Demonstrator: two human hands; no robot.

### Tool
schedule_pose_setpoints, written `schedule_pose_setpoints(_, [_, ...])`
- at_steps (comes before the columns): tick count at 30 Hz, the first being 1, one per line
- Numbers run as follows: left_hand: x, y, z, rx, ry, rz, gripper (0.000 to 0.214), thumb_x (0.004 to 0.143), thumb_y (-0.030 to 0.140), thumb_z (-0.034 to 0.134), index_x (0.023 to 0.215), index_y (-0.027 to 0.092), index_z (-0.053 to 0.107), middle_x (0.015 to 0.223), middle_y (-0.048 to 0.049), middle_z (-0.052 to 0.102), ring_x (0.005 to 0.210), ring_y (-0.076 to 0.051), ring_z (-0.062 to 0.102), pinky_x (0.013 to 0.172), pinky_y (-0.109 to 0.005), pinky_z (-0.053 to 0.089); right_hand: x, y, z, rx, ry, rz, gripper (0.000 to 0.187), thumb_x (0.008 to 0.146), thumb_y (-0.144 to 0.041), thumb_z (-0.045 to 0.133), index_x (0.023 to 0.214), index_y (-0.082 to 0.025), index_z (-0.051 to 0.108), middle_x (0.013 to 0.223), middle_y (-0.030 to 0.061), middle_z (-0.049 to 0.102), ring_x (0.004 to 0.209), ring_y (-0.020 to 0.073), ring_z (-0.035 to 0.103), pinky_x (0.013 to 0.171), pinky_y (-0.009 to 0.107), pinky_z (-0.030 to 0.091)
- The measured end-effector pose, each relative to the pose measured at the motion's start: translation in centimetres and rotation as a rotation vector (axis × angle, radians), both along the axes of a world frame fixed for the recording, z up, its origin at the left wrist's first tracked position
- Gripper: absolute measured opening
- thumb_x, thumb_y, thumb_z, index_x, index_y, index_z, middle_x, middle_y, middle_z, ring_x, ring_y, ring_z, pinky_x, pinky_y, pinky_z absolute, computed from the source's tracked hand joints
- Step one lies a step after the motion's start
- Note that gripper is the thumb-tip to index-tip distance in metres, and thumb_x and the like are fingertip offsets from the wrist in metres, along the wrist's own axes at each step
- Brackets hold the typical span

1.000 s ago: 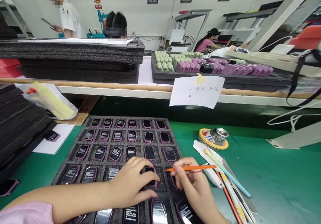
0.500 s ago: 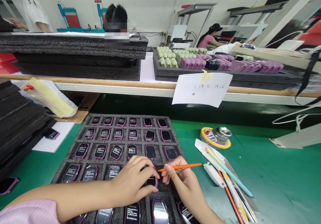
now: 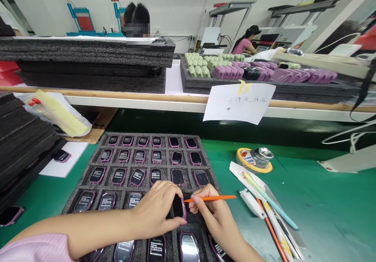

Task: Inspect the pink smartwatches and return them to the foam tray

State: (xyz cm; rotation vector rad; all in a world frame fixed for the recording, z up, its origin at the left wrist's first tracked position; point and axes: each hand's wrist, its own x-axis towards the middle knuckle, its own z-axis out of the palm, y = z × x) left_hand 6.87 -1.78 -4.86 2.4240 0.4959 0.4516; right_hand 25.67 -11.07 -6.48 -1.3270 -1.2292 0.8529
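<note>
My left hand (image 3: 160, 207) grips a purple-framed smartwatch (image 3: 178, 208) between thumb and fingers, above the foam tray (image 3: 173, 129). The watch's screen is dark. My right hand (image 3: 213, 207) pinches a thin orange pointed stick (image 3: 219, 197), its tip at the right side edge of the watch. Rows of similar purple watches lie in the tray's compartments, many with white text on their screens. Part of the held watch is hidden behind my left fingers.
Right of the tray lie a roll of yellow tape (image 3: 243, 161), a metal-topped jar (image 3: 263, 157) and several sticks and pens, including a light blue pen (image 3: 280, 211). Black foam stacks (image 3: 26, 136) stand left. A shelf (image 3: 141, 100) crosses ahead, holding green and purple cases.
The held watch's screen, which showed text, is now dark, and more of it shows between my left fingers. The orange stick's tip stays at its side.
</note>
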Motion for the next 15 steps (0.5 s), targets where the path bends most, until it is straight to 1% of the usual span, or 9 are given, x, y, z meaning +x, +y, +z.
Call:
schedule_pose_setpoints(2, [-0.1,-0.1,0.3,0.029,-0.027,-0.012,0.039,0.084,0.03,0.073,0.112,0.02,0.048,0.113,-0.0097,0.061,0.112,-0.028,0.057,0.096,-0.047,0.048,0.0,0.0,0.1,0.008,-0.017,0.003,0.031,0.099,-0.048,0.055,0.082,-0.022,0.061,0.075,0.0023,0.062,0.063,0.0142,0.063,0.06,0.026,0.055])
schedule_pose_setpoints(3, [-0.1,-0.2,0.5,0.069,-0.053,-0.034,0.035,0.086,0.029,0.071,0.111,0.02,0.049,0.113,-0.0099,0.06,0.112,-0.028,0.056,0.097,-0.046,0.047,0.0,0.0,0.2,0.01,-0.025,0.004,0.032,0.099,-0.048,0.055,0.082,-0.022,0.06,0.074,0.0021,0.061,0.063,0.0141,0.062,0.059,0.026,0.055])
schedule_pose_setpoints(5, [-0.1,-0.8,0.8,0.193,-0.113,-0.118,0.021,0.091,0.028,0.066,0.106,0.02,0.054,0.11,-0.0083,0.061,0.11,-0.026,0.055,0.097,-0.043,0.045,0.0,0.1,0.2,0.005,-0.035,0.003,0.032,0.098,-0.048,0.055,0.08,-0.022,0.059,0.073,0.0017,0.061,0.061,0.0138,0.061,0.058,0.025,0.053])
schedule_pose_setpoints(6, [-0.1,-1.3,0.9,0.263,-0.135,-0.17,0.016,0.093,0.03,0.064,0.101,0.02,0.056,0.108,-0.0074,0.061,0.106,-0.025,0.056,0.095,-0.041,0.045,0.0,0.1,0.3,-0.001,-0.038,0.001,0.032,0.098,-0.048,0.056,0.079,-0.022,0.058,0.072,0.0014,0.061,0.061,0.0137,0.061,0.058,0.025,0.053])
schedule_pose_setpoints(8, [-0.1,-2.4,1.0,0.38,-0.128,-0.261,0.022,0.095,0.042,0.063,0.097,0.02,0.061,0.109,-0.0073,0.062,0.104,-0.024,0.057,0.094,-0.04,0.046,-0.1,0.1,0.3,-0.011,-0.041,-0.008,0.033,0.099,-0.048,0.055,0.079,-0.022,0.057,0.073,0.0012,0.061,0.061,0.0134,0.061,0.058,0.024,0.052])
schedule_pose_setpoints(10, [-0.1,-3.5,0.9,0.457,-0.071,-0.307,0.031,0.094,0.051,0.062,0.098,0.021,0.064,0.118,-0.0097,0.062,0.11,-0.026,0.055,0.098,-0.041,0.045,-0.1,0.1,0.3,-0.018,-0.042,-0.01,0.032,0.099,-0.048,0.054,0.08,-0.022,0.056,0.073,0.001,0.061,0.062,0.0133,0.062,0.057,0.024,0.053])
schedule_pose_setpoints(12, [-0.2,-4.3,0.9,0.49,-0.023,-0.295,0.034,0.093,0.053,0.061,0.101,0.021,0.065,0.123,-0.0118,0.061,0.118,-0.028,0.053,0.104,-0.043,0.043,-0.2,0.0,0.3,-0.018,-0.043,-0.006,0.032,0.099,-0.048,0.054,0.08,-0.022,0.056,0.073,0.0007,0.061,0.061,0.013,0.062,0.057,0.023,0.053])
schedule_pose_setpoints(15, [-0.9,-4.8,1.1,0.414,0.012,-0.233,0.035,0.093,0.055,0.061,0.104,0.021,0.064,0.121,-0.0124,0.06,0.12,-0.03,0.053,0.104,-0.045,0.044,-0.2,-0.1,0.2,-0.009,-0.051,-0.006,0.032,0.1,-0.048,0.053,0.081,-0.023,0.055,0.073,0.0003,0.061,0.06,0.0126,0.062,0.057,0.023,0.053])
